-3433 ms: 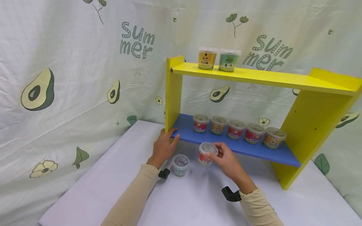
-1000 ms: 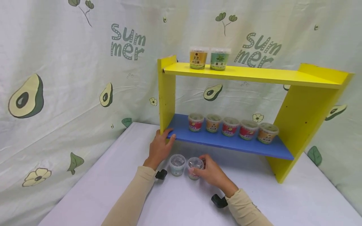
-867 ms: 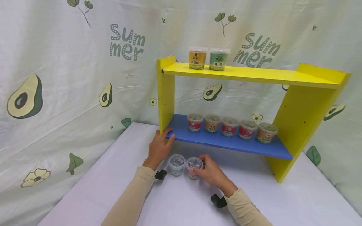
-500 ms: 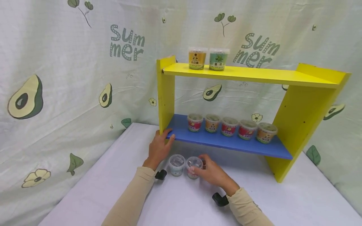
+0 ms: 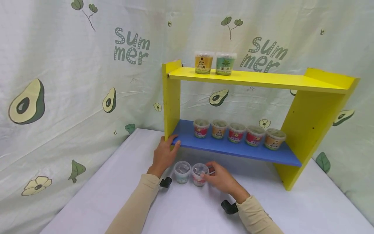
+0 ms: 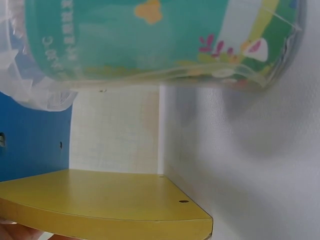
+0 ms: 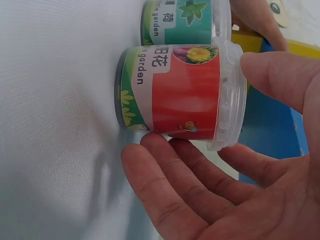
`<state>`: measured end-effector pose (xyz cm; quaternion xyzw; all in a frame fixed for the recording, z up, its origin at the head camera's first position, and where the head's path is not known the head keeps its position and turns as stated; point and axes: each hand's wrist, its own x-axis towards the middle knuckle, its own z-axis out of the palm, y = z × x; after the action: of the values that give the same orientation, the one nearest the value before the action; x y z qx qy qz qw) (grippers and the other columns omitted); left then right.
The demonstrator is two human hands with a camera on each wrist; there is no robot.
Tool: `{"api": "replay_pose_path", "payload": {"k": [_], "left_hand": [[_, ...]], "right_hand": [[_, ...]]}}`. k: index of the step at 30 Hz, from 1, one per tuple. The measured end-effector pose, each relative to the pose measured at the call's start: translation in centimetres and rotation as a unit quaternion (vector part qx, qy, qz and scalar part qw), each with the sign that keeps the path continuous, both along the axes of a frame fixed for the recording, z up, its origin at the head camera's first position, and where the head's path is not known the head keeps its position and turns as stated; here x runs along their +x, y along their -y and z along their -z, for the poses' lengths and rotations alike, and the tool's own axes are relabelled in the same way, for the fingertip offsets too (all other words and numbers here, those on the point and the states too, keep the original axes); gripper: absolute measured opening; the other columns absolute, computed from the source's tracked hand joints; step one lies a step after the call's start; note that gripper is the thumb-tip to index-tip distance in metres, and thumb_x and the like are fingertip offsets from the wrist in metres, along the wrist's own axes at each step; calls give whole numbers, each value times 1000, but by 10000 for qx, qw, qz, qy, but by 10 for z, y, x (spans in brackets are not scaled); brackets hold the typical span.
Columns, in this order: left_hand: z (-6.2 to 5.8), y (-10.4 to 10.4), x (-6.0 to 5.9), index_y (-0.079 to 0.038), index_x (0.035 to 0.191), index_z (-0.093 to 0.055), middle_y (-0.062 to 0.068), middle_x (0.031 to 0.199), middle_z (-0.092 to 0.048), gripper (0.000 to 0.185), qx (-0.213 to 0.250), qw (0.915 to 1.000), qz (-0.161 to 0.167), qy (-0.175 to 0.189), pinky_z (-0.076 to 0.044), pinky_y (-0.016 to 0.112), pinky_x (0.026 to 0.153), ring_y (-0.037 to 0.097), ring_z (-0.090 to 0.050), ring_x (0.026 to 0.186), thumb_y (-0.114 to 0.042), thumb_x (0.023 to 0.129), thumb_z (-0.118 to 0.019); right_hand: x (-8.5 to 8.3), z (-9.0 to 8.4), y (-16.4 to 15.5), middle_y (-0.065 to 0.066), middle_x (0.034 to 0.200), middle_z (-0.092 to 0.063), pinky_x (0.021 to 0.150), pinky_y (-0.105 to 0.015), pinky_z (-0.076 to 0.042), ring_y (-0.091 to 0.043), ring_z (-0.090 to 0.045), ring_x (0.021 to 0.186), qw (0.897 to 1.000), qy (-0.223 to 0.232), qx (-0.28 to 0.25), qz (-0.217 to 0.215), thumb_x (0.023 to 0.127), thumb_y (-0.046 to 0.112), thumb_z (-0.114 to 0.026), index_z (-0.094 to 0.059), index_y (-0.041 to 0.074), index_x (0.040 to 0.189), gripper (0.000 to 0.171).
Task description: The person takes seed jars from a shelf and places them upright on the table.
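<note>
A clear-lidded plastic tub with a red flower label (image 5: 198, 181) stands upright on the white table. My right hand (image 5: 221, 179) is beside it, fingers spread and apart from its side. In the right wrist view, the thumb (image 7: 277, 77) lies close by the lid rim; whether it touches cannot be told. Just left of this tub is a matching green-labelled tub (image 5: 182, 177), which fills the top of the left wrist view. My left hand (image 5: 164, 156) grips the lower left corner of the yellow and blue shelf (image 5: 187, 138), its fingertips partly hidden there.
Several red- and orange-labelled tubs (image 5: 235, 134) line the blue lower board. On the yellow top board (image 5: 263, 77) stand an orange tub (image 5: 203, 63) and a green tub (image 5: 225, 64). A printed avocado cloth (image 5: 87, 97) hangs behind and at the left.
My right hand has lowered the red-labelled tub to the table next to the green one, and its fingers have since spread away from it. My left hand stays at the shelf corner.
</note>
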<state>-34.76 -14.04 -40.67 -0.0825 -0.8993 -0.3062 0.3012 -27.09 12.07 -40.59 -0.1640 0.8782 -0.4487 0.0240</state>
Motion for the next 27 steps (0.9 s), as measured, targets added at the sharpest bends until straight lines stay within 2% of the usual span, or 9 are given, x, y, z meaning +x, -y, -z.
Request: {"api": "replay_pose_path", "payload": {"k": [7,14,22,27], "left_hand": [[0,1,0,-27,140,-57,19,121,-52,52,-24,10000,-8,-72,-54,52,71,33,-62,90,-59,101,-45],[1,-1,1,-27,142,-55,19,123,-50,51,-56,10000,-38,63,-54,52,72,33,-62,91,-57,101,-45],[0,0,2,-28,142,-55,19,122,-51,52,-33,10000,-12,-6,-54,53,70,33,-62,91,-58,102,-44],[-1,0,3,-28,141,-56,19,123,-51,53,0,10000,28,21,-54,53,72,33,-62,92,-59,102,-42]], "right_hand": [[-1,1,2,-11,112,-63,74,-36,-54,-23,-63,101,9999,-23,-67,79,92,31,-74,-54,0,133,55],[0,-1,1,-12,115,-62,75,-37,-54,-27,-62,105,10000,49,-21,49,92,33,-74,-54,1,134,57],[3,-18,-8,-8,119,-64,86,-46,-51,-25,-61,109,9992,-69,305,241,96,42,-66,-57,5,134,53],[3,-30,-16,-7,117,-64,82,-41,-53,-22,-62,104,9994,-99,185,269,98,39,-65,-60,6,130,47]]}}
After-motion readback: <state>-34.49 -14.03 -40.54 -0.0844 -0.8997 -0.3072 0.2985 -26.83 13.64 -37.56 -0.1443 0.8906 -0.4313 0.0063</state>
